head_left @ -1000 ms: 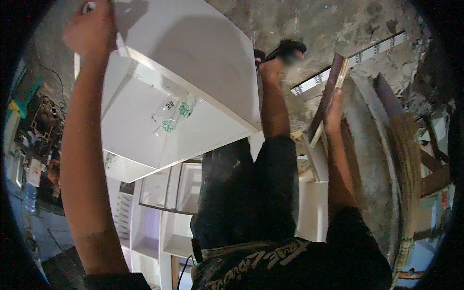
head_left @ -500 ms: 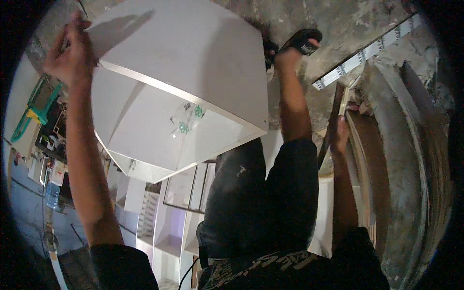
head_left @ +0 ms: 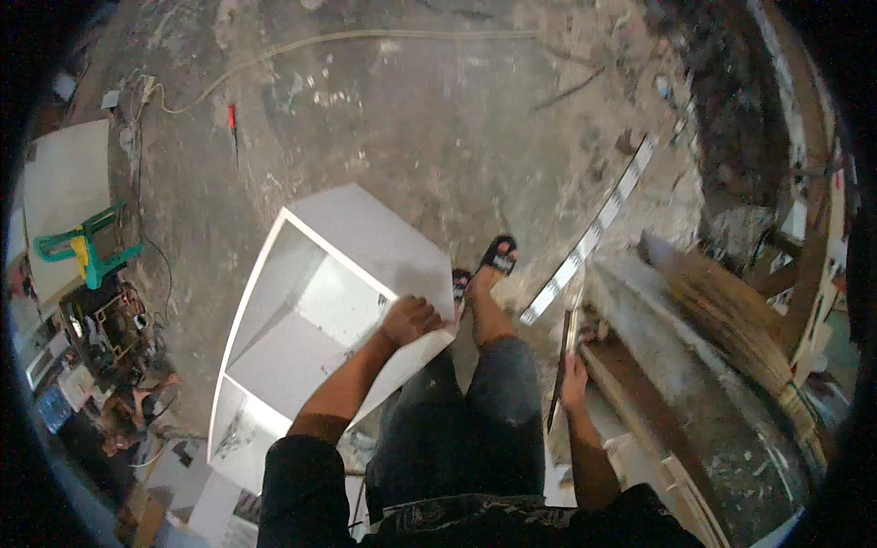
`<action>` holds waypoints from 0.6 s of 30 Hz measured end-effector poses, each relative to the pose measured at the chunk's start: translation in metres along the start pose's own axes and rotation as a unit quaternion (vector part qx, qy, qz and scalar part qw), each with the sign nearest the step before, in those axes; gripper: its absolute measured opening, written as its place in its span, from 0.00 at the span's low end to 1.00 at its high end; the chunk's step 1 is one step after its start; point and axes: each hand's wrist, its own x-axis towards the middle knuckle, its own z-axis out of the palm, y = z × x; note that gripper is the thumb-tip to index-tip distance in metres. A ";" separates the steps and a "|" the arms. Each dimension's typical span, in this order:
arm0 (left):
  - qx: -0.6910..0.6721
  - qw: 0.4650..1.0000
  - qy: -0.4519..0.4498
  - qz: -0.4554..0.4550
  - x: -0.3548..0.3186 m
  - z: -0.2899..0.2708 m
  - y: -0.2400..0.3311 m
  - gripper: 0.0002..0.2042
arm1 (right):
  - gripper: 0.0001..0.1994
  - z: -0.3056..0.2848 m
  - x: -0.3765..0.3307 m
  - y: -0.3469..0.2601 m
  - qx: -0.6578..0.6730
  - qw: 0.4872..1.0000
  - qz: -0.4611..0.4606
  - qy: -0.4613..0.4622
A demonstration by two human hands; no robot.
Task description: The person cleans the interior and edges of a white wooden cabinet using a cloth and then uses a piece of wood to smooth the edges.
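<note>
A white box-shaped cabinet [head_left: 354, 248] with open compartments stands tilted on the floor in front of me, to the left of my legs. My left hand [head_left: 411, 321] is closed over its near right edge, fingers curled on the panel. To the right of my legs, my right hand [head_left: 574, 382] is closed around the lower end of a narrow pale strip [head_left: 575, 321]. A dark thin piece [head_left: 556, 395] lies alongside that hand. The far end of the strip is hard to make out.
A long white printed strip [head_left: 589, 239] lies on the concrete floor [head_left: 438, 119]. Long boards [head_left: 639, 393] are stacked at the right. A red-handled screwdriver [head_left: 232, 119], a cable [head_left: 365, 35] and a green stool [head_left: 91, 247] are toward the left and back.
My left hand has gone from the cabinet's far left corner to its near right edge. The cabinet sits lower and turned in view, and more floor shows. My right hand still holds the strip.
</note>
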 end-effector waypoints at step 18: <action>-0.110 0.971 -0.047 -0.205 -0.010 -0.048 -0.070 0.14 | 0.27 0.052 0.070 -0.071 0.090 0.989 0.039 -0.111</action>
